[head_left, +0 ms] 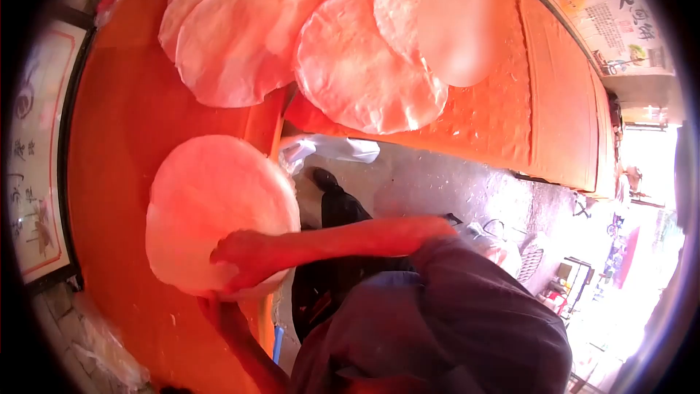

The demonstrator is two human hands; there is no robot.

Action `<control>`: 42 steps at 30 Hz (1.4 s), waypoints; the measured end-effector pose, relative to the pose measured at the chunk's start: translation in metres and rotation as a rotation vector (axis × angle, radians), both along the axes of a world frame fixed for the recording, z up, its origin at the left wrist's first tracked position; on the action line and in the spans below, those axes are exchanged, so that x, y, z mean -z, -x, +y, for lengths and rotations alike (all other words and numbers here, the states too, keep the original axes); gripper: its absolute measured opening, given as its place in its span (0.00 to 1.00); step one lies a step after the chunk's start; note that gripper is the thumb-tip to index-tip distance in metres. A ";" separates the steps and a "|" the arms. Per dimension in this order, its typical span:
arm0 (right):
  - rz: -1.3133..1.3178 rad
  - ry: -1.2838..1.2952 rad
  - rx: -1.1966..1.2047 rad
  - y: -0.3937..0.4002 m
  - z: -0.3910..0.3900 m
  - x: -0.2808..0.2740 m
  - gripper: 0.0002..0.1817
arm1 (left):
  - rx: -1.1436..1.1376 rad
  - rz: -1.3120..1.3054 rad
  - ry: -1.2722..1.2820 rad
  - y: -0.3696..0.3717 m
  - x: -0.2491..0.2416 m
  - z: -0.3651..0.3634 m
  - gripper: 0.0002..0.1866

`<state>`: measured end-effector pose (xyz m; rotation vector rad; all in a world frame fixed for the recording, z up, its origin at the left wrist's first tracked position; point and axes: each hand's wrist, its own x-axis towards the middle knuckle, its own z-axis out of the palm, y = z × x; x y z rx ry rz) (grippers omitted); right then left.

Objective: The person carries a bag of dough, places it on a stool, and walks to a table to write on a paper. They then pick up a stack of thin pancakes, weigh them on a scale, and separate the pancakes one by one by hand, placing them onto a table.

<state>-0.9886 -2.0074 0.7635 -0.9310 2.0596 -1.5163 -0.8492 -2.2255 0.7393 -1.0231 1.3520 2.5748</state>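
Observation:
A thick, round stack of thin pale flatbreads (211,190) lies near the edge of the orange table. My right hand (251,257) reaches across onto the stack's near side, its fingers bent and closed at the top flatbread. Below it, my left hand (215,308) is at the stack's lower rim. Its fingers are mostly hidden by the stack and shadow, so their grip does not show. More flatbreads lie spread out and overlapping at the top: a large round one (364,66) and a folded, layered group (233,44).
The orange-covered table (117,175) runs down the left, and another orange surface (561,87) extends right. A framed sign (44,153) stands along the left edge. White plastic (335,147) hangs at the table gap. Racks and items (576,281) stand in bright light at right.

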 end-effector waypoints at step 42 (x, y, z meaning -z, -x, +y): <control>-0.741 0.643 1.596 -0.097 0.452 0.098 0.18 | -0.049 -0.182 -0.024 -0.015 0.009 0.002 0.31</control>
